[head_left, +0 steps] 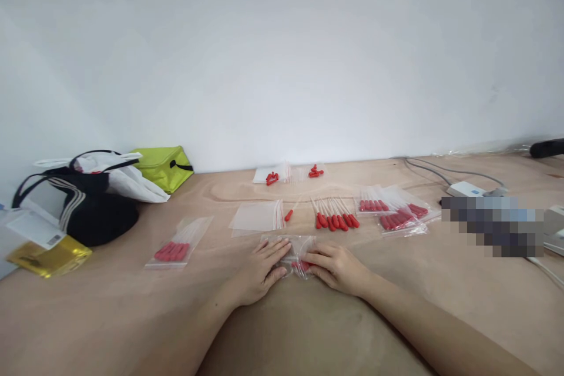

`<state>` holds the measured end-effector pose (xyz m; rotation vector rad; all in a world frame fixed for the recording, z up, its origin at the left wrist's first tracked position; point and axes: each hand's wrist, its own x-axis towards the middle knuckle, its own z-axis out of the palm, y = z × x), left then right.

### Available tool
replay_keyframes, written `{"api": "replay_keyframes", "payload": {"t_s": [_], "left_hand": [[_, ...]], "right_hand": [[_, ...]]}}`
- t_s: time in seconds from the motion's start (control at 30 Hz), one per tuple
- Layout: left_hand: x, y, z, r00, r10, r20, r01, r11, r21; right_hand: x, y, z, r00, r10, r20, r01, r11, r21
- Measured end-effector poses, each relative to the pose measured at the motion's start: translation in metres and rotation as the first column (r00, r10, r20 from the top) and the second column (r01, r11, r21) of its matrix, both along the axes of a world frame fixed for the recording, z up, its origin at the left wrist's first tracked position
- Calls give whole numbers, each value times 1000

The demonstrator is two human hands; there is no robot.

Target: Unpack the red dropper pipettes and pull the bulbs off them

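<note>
A clear zip bag (301, 242) lies on the table in front of me, with red-bulbed droppers (300, 265) partly visible inside. My left hand (262, 270) rests on the bag's left side, its fingers stretched out and the thumb apart from them. At the right side, my right hand (337, 267) has its fingers bent and closed on the bag, covering some of the bulbs. Just beyond lies a row of loose droppers (337, 222) with red bulbs toward me. One single dropper (289, 215) lies apart, beside a stack of flat zip bags (255, 217).
Filled bags lie at the right (396, 217) and left (173, 251). Small red bulbs (272, 177) sit near the wall. A black bag (101, 217), green bag (161, 169) and yellow-bottomed package (53, 255) stand left. A white adapter (467, 190) with cables lies right, beside a blurred object.
</note>
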<state>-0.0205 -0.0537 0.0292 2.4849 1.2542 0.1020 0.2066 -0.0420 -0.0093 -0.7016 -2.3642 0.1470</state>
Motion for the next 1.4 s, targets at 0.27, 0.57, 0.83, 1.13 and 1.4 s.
{"api": "replay_keyframes", "payload": {"t_s": [0.27,0.57,0.83,1.13,1.4], "left_hand": [[-3,0,-5,999,12,31,-13,999,50],[-1,0,-3,1000,24,1,-24,999,30],[-5,-6,0,999,-35,-29,35,999,-1],[-6,-6,-4,1000,-27,-11,28,999,24],[-13,-10,11,993,116,6,-116,986,120]], "right_hand": [[-2,0,6,996,-81,-47,72,984,-163],[0,1,8,990,-11,-138,-32,953,-302],[22,5,15,997,-33,-67,9,941,-339],[29,2,20,1000,6,14,0,938,-347],[82,9,37,993,-91,-71,36,827,-562]]}}
